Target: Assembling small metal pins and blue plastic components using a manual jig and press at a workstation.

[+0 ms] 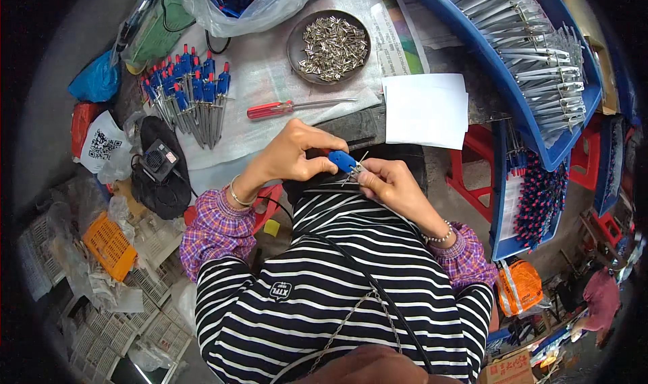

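Note:
Close in front of my body, my left hand (300,153) pinches a small blue plastic piece (343,161) between thumb and fingers. Thin metal strips (356,170) stick out from its right end. My right hand (397,187) has thumb and fingers closed on these strips, so both hands meet at the same part. How the strips join the blue piece is too small to make out. Beyond my hands lies a red-handled screwdriver (270,110), its metal shaft pointing right. A round dark dish (294,65) full of small silver metal pins (333,46) stands farther back.
At the left of the cloth-covered table (250,144) lies a pile of blue-handled metal pieces with red tips (192,90). White paper sheets (426,110) lie right of my hands. A blue tray (496,60) of metal strips fills the upper right, above red stools (472,181).

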The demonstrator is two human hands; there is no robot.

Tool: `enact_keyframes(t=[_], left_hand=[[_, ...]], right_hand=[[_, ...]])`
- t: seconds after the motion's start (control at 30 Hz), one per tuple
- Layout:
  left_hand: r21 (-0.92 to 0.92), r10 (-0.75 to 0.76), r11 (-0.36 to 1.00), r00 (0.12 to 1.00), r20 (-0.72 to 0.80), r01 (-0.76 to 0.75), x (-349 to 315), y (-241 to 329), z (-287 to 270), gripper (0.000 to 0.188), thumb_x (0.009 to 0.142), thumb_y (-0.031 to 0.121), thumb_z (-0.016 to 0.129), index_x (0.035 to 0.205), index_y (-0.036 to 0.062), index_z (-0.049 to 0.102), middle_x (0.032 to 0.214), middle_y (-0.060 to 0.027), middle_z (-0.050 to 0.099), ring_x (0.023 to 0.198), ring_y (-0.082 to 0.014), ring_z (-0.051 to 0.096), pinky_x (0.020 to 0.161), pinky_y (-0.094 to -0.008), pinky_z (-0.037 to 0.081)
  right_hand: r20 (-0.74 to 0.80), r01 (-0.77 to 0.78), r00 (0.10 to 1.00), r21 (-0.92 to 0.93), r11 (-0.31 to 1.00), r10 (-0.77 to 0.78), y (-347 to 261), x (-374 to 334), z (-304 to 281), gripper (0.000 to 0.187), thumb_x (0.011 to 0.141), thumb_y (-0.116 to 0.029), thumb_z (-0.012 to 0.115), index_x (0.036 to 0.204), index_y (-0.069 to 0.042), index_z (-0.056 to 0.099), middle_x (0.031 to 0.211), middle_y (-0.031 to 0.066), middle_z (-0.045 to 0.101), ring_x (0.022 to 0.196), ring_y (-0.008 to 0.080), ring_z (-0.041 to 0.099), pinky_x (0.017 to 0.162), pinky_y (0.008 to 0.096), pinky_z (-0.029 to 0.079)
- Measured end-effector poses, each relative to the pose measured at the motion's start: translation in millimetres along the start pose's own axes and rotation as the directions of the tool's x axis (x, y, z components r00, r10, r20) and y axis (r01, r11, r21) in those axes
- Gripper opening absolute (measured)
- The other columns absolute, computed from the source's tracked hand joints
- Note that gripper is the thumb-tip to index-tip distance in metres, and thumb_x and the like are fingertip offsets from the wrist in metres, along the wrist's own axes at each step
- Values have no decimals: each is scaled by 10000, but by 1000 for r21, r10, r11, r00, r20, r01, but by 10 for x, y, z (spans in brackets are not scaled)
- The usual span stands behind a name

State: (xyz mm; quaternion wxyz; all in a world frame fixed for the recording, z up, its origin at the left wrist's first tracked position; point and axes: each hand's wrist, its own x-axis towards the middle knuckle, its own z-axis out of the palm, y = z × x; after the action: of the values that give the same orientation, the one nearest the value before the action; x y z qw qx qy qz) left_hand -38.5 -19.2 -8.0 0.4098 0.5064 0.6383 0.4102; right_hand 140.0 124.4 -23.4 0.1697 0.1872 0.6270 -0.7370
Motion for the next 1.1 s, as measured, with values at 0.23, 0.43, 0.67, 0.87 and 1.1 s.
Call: enact_keyframes(t=[0.23,0.43,0.67,0.87,1.1], left_hand=[[42,26,999,996,-86,-23,-35,-14,21,258,665,115,746,891,5,685,695,-111,661,579,-190,641,528,-267,471],[26,14,1000,1000,-26,-14,-5,17,-12,262,673,139,748,889,4,685,687,-115,656,577,-191,639,525,-264,467],[40,-4,999,996,-84,7,-52,-2,20,274,643,72,738,899,-9,682,705,-117,665,596,-195,648,543,-268,477],[44,-5,999,996,-93,9,-64,30,4,294,622,37,725,907,-17,679,727,-127,670,619,-204,657,566,-269,491],[27,-17,999,998,-65,19,-75,42,-6,303,623,47,726,915,-15,679,721,-124,668,620,-203,658,564,-272,489]], right_hand=[[-43,35,998,11,999,-35,-27,20,9,199,882,-126,535,755,18,588,535,27,527,464,98,466,451,276,359],[-10,33,999,-45,998,-33,-41,9,-24,194,880,-130,541,758,13,590,534,27,529,462,97,467,452,276,364],[-27,14,1000,-19,1000,-15,-61,2,-12,179,878,-125,548,779,13,603,541,26,538,466,92,468,453,273,362],[-42,28,999,1,1000,-28,-69,13,-3,187,879,-138,556,777,12,604,538,26,534,469,94,471,455,269,361],[-20,57,998,-43,997,-58,-35,25,-10,182,875,-130,555,776,14,605,531,29,529,460,97,469,445,269,355]])
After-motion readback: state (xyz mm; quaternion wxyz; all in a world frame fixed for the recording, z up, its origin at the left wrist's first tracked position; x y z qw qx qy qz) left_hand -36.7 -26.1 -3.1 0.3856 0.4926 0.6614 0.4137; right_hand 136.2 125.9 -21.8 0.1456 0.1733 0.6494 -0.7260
